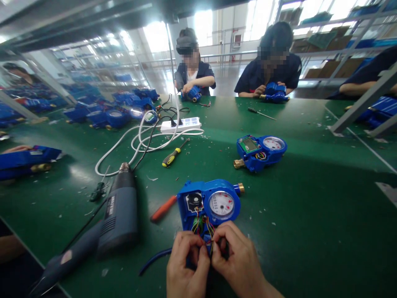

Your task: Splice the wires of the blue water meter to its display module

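An opened blue water meter (pixel 211 203) with a round white dial and brass fitting lies on the green table in front of me. Coloured wires (pixel 203 227) spill from its near side. My left hand (pixel 186 265) and my right hand (pixel 238 260) are both pinched together on those wires at the meter's near edge, fingertips almost touching. An orange-handled screwdriver (pixel 163 209) lies just left of the meter, partly under it.
A grey heat gun (pixel 119 211) lies at left, its cord running to a white power strip (pixel 181 125). A yellow-black screwdriver (pixel 172 157) and a second blue meter (pixel 259 152) lie farther off. Two people work on meters across the table; more meters are piled at far left.
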A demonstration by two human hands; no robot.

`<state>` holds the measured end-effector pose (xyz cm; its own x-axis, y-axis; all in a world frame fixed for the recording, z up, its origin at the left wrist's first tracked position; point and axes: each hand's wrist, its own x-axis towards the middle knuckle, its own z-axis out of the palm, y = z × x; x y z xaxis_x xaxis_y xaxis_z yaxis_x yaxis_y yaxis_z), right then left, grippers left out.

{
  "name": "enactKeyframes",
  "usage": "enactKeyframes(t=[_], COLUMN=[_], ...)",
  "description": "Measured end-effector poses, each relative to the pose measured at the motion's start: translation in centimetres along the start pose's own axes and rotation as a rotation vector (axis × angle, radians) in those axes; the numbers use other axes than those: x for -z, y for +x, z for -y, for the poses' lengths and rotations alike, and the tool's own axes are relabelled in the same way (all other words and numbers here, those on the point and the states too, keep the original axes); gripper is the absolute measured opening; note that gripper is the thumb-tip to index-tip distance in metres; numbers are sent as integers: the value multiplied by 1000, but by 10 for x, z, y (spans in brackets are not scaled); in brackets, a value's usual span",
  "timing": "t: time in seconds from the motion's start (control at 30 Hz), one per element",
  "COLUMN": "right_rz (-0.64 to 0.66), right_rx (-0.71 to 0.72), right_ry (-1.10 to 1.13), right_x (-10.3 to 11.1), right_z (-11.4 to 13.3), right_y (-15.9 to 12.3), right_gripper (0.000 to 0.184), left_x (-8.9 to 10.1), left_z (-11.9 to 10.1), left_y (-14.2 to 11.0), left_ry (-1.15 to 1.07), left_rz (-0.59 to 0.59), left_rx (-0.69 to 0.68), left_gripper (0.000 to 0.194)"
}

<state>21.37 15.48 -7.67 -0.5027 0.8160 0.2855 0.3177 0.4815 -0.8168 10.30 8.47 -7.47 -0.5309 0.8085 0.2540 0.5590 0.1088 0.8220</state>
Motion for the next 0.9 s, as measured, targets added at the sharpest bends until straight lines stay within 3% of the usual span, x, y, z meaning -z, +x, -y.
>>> enactKeyframes(t=[0.27, 0.63, 0.9], right_rz=[77, 107, 171], right_rx=[86, 51, -13], right_ry=[39, 1, -41], right_x=[8, 9, 9], right_z=[2, 1, 6], right_y=[2, 5, 3], right_gripper=[17, 12, 16], left_x=[4, 5, 11], left_z=[6, 14, 19], left_y=[-1, -7, -3], left_ry=[-53, -129, -339], left_rz=[59, 34, 92], left_rx=[48, 129, 267], left_gripper=[9, 10, 14])
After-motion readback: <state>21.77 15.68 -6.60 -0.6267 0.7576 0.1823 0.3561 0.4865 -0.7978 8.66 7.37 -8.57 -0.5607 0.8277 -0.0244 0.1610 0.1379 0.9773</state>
